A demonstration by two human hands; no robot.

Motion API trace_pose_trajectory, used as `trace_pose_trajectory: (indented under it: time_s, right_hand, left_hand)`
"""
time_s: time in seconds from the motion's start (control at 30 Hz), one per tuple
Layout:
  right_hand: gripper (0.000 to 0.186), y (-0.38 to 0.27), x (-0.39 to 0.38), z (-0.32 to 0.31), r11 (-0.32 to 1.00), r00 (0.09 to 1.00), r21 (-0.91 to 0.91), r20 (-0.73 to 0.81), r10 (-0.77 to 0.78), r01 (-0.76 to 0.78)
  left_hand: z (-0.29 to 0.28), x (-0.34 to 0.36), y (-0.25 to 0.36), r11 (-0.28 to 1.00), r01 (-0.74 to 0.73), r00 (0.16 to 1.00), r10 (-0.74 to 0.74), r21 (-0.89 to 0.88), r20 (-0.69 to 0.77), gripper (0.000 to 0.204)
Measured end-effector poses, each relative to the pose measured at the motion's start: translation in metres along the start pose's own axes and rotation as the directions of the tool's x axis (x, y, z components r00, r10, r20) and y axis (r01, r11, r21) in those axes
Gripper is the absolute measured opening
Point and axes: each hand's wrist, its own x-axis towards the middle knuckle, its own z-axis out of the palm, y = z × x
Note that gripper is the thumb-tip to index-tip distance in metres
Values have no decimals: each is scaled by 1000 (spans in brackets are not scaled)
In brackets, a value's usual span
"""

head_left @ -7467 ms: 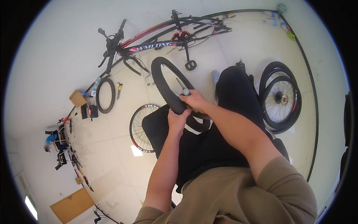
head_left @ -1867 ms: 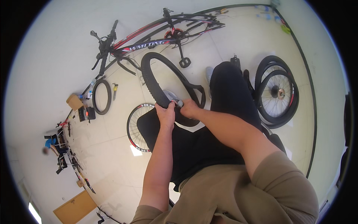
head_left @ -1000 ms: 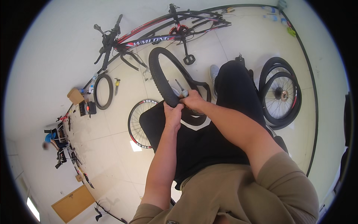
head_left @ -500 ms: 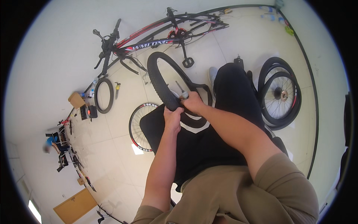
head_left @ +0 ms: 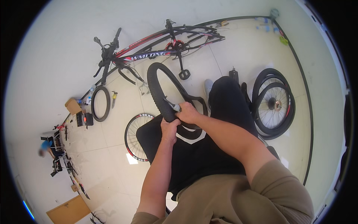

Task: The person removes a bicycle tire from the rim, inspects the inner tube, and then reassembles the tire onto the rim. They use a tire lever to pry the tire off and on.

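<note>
A black knobbly tire (head_left: 161, 103) rests across my lap, a loose black rubber loop (head_left: 197, 99) at its right side. Low on the tire, my left hand (head_left: 169, 127) grips it with thumb and fingers. Just to the right and above, my right hand (head_left: 185, 112) is closed on a grey-handled tool (head_left: 176, 107); its thin metal shaft angles up-left against the tire, and I cannot make out exactly where the tip sits. A spoked wheel with a red-and-white rim (head_left: 129, 149) lies on the floor left of my knee, partly hidden by my leg.
Ahead lies a black-and-red bicycle frame (head_left: 149, 55). Stacked wheels and tires (head_left: 261, 127) are at right. Leftward are another tire (head_left: 106, 106), a yellow-handled tool (head_left: 113, 99), an open box (head_left: 72, 107) and a black case (head_left: 88, 119). A person (head_left: 46, 145) sits at far left.
The shaft of the tool in my right hand now leans farther left, over the tire, than a second ago. The whole view has shifted slightly downward. My left hand still grips the tire.
</note>
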Motion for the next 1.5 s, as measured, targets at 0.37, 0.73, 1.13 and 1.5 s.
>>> trace_pose_trajectory:
  time_s: [0.37, 0.73, 1.13, 1.5]
  right_hand:
    - [28, 2, 2, 5, 993, 993, -50, -57, 107, -110]
    - [28, -6, -4, 12, 959, 948, -72, -189, 256, -274]
    - [30, 1, 1, 11, 987, 977, 117, -170, 130, -111]
    - [30, -8, 13, -2, 972, 949, -1, -216, 231, -236]
  left_hand:
    - [3, -1, 1, 1000, 5, 997, -4, -8, 72, 35]
    - [11, -6, 1, 998, -46, 999, 47, -34, 16, 42]
    - [7, -7, -1, 995, 14, 999, -10, -101, 44, 37]
    - [13, -5, -5, 994, 25, 995, -14, -111, 99, 32]
